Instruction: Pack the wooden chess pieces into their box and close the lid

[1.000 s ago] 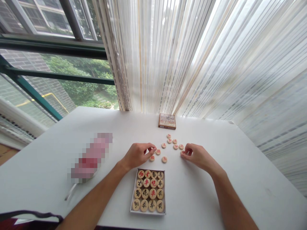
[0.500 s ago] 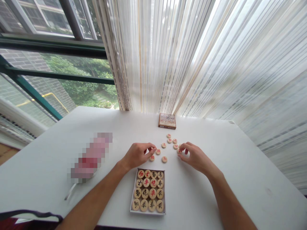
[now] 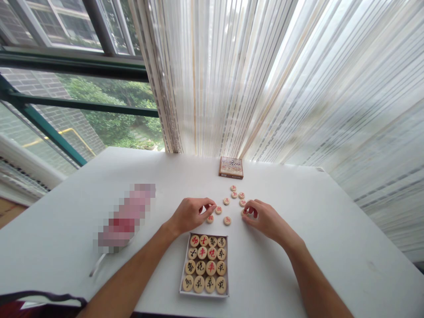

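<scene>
My right hand pinches a round wooden Chinese chess piece with a red character, close to the white tabletop; the fingertips partly cover it. Across from it, my left hand has thumb and forefinger drawn together, with nothing visible between them. Its fingertips are beside a red-marked piece, above another. Between the hands lies a separate red piece. Nearer to me, an open white box tray holds rows of pieces with black and red characters.
Farther off, several red pieces lie loose, and a flat printed box lid sits beyond them. A pixelated pink and red object lies to the left on the white table. Striped curtains and a window stand behind.
My right hand has shifted slightly left and nearer to me, bringing the pinched chess piece with it. My left hand and the tray have stayed in place.
</scene>
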The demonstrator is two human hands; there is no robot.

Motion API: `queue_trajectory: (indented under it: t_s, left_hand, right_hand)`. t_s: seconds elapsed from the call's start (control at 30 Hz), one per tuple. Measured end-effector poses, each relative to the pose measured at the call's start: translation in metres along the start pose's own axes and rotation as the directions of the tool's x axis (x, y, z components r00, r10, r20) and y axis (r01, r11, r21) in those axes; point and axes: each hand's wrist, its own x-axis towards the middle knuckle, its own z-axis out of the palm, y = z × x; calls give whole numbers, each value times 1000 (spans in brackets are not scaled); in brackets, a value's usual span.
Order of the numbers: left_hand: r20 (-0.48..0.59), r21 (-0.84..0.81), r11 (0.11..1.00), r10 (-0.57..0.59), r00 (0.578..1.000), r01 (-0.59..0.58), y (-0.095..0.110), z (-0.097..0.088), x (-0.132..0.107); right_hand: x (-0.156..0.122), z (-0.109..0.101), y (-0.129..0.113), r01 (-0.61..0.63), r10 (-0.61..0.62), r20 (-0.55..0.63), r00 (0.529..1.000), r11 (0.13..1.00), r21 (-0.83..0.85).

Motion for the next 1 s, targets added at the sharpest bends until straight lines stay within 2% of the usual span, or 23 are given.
queue_trajectory:
  t_s: [0.47, 1.0]
  left_hand:
    - [9, -9, 1000, -10, 1000, 10, 1, -1, 1]
    - [4, -10, 1000, -6, 1000, 6, 2, -1, 1]
  right_hand:
    - [0, 5, -8, 81, -82, 16, 997, 996, 40]
    - [0, 7, -6, 63, -65, 39, 997, 997, 50]
